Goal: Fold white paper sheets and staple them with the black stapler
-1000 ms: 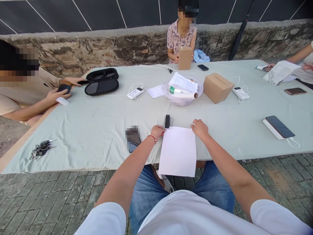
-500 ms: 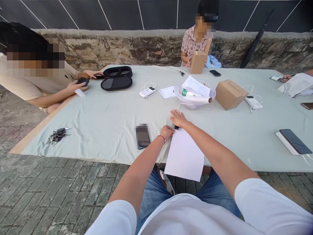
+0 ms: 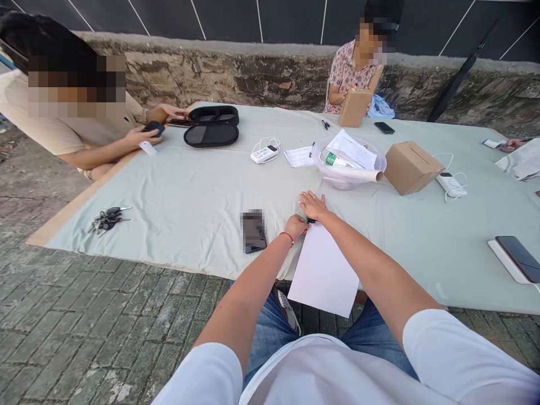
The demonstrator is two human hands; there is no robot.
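A white sheet of paper (image 3: pixel 324 271) lies in front of me, its lower part hanging past the table's near edge. My left hand (image 3: pixel 297 226) is closed, thumb and fingers pinching the sheet's upper left corner. Over the sheet's top end rests my right hand (image 3: pixel 313 206), palm down with its fingers stretched out. Between my hands, at the paper's top edge, a small black object (image 3: pixel 311 220) shows under the right palm; most of it is covered, so its kind is unclear. A dark phone (image 3: pixel 254 232) lies left of my left hand.
Beyond my hands stand a clear plastic bowl (image 3: pixel 350 175) with papers and a roll, and a cardboard box (image 3: pixel 412 167). Keys (image 3: pixel 106 220) lie left, a black case (image 3: pixel 212 134) farther back. A phone on a white box (image 3: pixel 517 259) sits right. People sit around the table.
The view has shifted, so the table's things appear farther right. My hands keep nearly the same place on the paper; my right thumb stands out more from its fingers.
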